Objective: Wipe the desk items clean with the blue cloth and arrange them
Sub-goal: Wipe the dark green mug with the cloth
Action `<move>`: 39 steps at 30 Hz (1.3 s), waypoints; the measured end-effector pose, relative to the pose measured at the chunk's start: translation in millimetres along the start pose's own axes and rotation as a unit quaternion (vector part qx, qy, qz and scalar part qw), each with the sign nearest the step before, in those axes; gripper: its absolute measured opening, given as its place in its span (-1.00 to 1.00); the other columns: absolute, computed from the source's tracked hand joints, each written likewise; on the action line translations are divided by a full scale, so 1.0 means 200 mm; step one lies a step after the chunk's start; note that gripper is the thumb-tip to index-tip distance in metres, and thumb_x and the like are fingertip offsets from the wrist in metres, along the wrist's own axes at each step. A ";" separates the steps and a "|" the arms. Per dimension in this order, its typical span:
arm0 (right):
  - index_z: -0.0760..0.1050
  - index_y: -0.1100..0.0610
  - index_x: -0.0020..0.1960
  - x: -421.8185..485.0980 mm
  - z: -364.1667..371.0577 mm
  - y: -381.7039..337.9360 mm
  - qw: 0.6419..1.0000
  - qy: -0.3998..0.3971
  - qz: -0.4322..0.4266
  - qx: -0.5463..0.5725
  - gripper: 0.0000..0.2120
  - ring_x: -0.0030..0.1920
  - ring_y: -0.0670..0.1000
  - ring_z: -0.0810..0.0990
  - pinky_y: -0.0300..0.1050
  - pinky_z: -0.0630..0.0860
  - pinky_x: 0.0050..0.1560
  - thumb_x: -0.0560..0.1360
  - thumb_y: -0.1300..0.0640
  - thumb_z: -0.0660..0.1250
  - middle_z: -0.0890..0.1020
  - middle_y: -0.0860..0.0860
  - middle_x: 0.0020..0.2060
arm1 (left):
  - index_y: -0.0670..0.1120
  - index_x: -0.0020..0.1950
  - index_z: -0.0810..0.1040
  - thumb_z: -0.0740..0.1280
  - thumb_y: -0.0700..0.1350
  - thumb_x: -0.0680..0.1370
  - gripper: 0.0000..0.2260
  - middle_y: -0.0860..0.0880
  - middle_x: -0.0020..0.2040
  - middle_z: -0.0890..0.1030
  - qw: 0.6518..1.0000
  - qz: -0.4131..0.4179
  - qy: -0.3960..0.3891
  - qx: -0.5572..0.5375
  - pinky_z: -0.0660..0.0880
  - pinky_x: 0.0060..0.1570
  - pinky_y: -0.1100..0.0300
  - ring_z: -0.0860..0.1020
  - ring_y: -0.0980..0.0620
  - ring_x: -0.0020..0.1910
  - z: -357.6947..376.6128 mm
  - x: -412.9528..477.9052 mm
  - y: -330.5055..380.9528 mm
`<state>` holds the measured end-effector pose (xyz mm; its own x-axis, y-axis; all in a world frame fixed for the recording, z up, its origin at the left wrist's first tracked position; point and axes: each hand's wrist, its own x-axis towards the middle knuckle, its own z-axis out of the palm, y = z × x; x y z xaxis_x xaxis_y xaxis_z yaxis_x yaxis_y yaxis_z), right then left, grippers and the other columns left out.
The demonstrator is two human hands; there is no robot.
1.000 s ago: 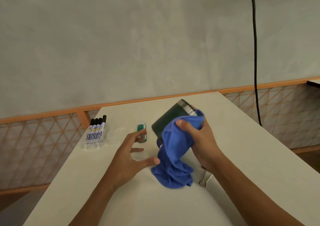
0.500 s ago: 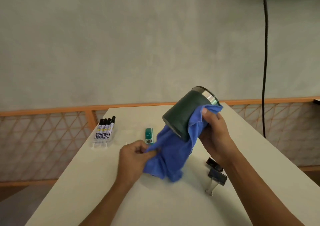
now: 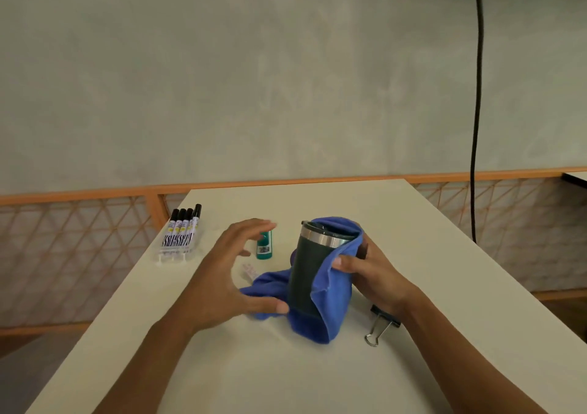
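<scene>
A dark green tumbler (image 3: 305, 274) with a steel rim stands nearly upright on the white desk (image 3: 317, 375). The blue cloth (image 3: 333, 293) drapes over its top and right side and pools at its base. My right hand (image 3: 368, 270) grips the tumbler through the cloth from the right. My left hand (image 3: 228, 274) hovers just left of it with spread fingers, thumb on the cloth's lower left fold. A pack of black markers (image 3: 181, 236), a green glue stick (image 3: 264, 248) and a black binder clip (image 3: 381, 324) lie on the desk.
A small pale wrapper (image 3: 249, 270) lies between my left hand and the cloth. An orange lattice rail (image 3: 79, 255) runs behind and beside the desk. A black cable (image 3: 476, 96) hangs down the wall at the right. Desk edges are close on both sides.
The tumbler went from tilted in the air to upright on the desk, still wrapped by my right hand. My left hand let go of the cloth's corner and spread its fingers.
</scene>
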<state>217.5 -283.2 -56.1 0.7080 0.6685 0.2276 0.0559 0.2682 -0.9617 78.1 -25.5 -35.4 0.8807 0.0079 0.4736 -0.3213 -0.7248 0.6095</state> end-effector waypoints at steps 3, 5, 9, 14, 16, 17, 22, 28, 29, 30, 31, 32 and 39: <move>0.44 0.14 0.51 0.02 0.05 0.01 0.999 -0.018 0.022 0.031 -0.26 0.25 0.18 0.68 0.02 0.64 0.17 0.38 0.04 0.56 0.67 0.17 0.29 | 0.19 0.68 0.29 0.76 0.20 0.29 0.06 0.18 0.68 0.26 0.996 0.061 -0.026 0.059 0.34 0.52 0.09 0.25 0.00 0.67 0.04 0.00 0.05; 0.44 0.18 0.50 0.03 0.06 0.01 0.998 -0.029 0.026 0.049 -0.28 0.20 0.15 0.70 0.01 0.65 0.13 0.39 0.06 0.54 0.69 0.17 0.24 | 0.16 0.70 0.27 0.74 0.21 0.31 0.06 0.20 0.68 0.26 0.992 0.090 -0.029 0.085 0.33 0.55 0.05 0.24 -0.02 0.67 0.03 0.00 0.05; 0.43 0.20 0.50 0.04 0.10 0.01 0.997 -0.026 0.040 0.064 -0.25 0.14 0.13 0.71 -0.01 0.66 0.09 0.38 0.04 0.54 0.71 0.15 0.18 | 0.10 0.69 0.27 0.75 0.10 0.29 0.07 0.23 0.64 0.30 0.989 0.110 -0.018 0.100 0.37 0.54 -0.06 0.27 -0.03 0.65 0.03 0.02 0.05; 0.49 0.12 0.45 0.03 0.13 0.01 0.997 -0.031 0.065 0.038 -0.40 0.21 0.13 0.70 0.04 0.63 0.19 0.48 -0.03 0.55 0.71 0.12 0.24 | 0.12 0.68 0.27 0.75 0.01 0.21 0.12 0.25 0.60 0.31 0.988 0.104 -0.014 0.110 0.34 0.52 0.08 0.29 0.02 0.62 0.02 0.01 0.02; 0.54 0.08 0.40 0.00 0.15 0.02 0.996 -0.029 0.079 0.018 -0.51 0.24 0.12 0.71 0.07 0.62 0.26 0.56 -0.12 0.50 0.72 0.09 0.25 | 0.12 0.64 0.31 0.77 -0.01 0.16 0.12 0.24 0.57 0.33 0.989 0.103 0.012 0.105 0.34 0.49 0.21 0.32 0.02 0.59 0.02 0.01 0.01; 0.56 0.06 0.37 -0.01 0.15 0.02 0.996 -0.027 0.085 -0.014 -0.53 0.25 0.11 0.71 0.08 0.61 0.29 0.57 -0.17 0.48 0.73 0.07 0.23 | 0.12 0.63 0.31 0.78 -0.01 0.14 0.13 0.22 0.56 0.33 0.990 0.101 0.027 0.099 0.34 0.48 0.25 0.34 0.02 0.58 0.01 0.01 0.01; 0.64 0.13 0.12 -0.05 0.12 0.01 0.988 -0.015 0.080 -0.131 -0.58 0.12 0.08 0.75 0.10 0.65 0.24 0.46 -0.16 0.57 0.77 0.08 0.07 | 0.08 0.60 0.32 0.84 0.01 0.09 0.18 0.17 0.53 0.36 0.992 0.079 0.080 0.051 0.40 0.50 0.17 0.39 0.01 0.54 -0.06 0.02 -0.02; 0.68 0.07 0.27 0.04 0.15 -0.03 0.994 0.110 0.025 -0.016 -0.52 0.16 0.10 0.75 -0.01 0.68 0.17 0.51 -0.22 0.43 0.78 0.06 0.13 | 0.01 0.58 0.35 0.82 -0.12 0.10 0.12 0.11 0.53 0.40 0.997 0.076 0.004 0.012 0.50 0.47 0.11 0.45 -0.04 0.53 0.02 0.01 0.03; 0.66 0.09 0.31 0.05 0.14 -0.04 0.993 0.110 0.032 0.005 -0.53 0.14 0.08 0.76 -0.03 0.68 0.13 0.54 -0.20 0.41 0.77 0.06 0.12 | 0.00 0.58 0.36 0.82 -0.15 0.10 0.12 0.11 0.53 0.40 0.997 0.079 0.001 0.007 0.50 0.46 0.13 0.45 -0.05 0.53 0.04 0.02 0.04; 0.63 0.10 0.32 0.05 0.12 -0.03 0.994 0.097 0.040 0.018 -0.56 0.10 0.06 0.76 -0.05 0.68 0.08 0.58 -0.17 0.43 0.77 0.05 0.10 | -0.01 0.57 0.37 0.81 -0.19 0.09 0.12 0.10 0.51 0.41 0.996 0.085 0.006 0.003 0.49 0.46 0.15 0.46 -0.06 0.52 0.04 0.02 0.04; 0.60 0.10 0.34 0.03 0.11 -0.03 0.995 0.072 0.057 0.027 -0.58 0.09 0.06 0.76 -0.05 0.68 0.06 0.59 -0.12 0.49 0.76 0.06 0.10 | -0.04 0.56 0.38 0.80 -0.23 0.08 0.11 0.09 0.50 0.43 0.996 0.092 0.016 -0.001 0.49 0.46 0.17 0.47 -0.08 0.52 0.04 0.02 0.04; 0.57 0.08 0.38 0.02 0.09 -0.01 0.997 0.035 0.068 0.012 -0.55 0.14 0.08 0.75 -0.01 0.68 0.10 0.56 -0.05 0.55 0.75 0.06 0.15 | -0.06 0.56 0.39 0.80 -0.24 0.08 0.11 0.08 0.49 0.43 0.995 0.096 0.027 -0.002 0.48 0.46 0.18 0.47 -0.08 0.51 0.03 0.02 0.03; 0.56 -0.11 0.36 0.05 0.18 -0.02 0.993 0.092 0.035 -0.060 -0.31 0.19 -0.03 0.72 -0.11 0.67 0.17 0.32 -0.28 0.66 0.73 -0.15 0.15 | 0.13 0.59 0.32 0.75 0.13 0.12 0.11 0.21 0.53 0.36 0.990 0.102 0.004 0.093 0.42 0.44 0.20 0.42 0.08 0.51 0.02 0.03 0.02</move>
<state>198.9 -252.3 -43.9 0.8288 0.5423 0.1381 0.0774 0.1333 -0.9880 82.6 -30.7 -32.8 0.8014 -0.1472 0.5797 -0.4222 -0.8258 0.3740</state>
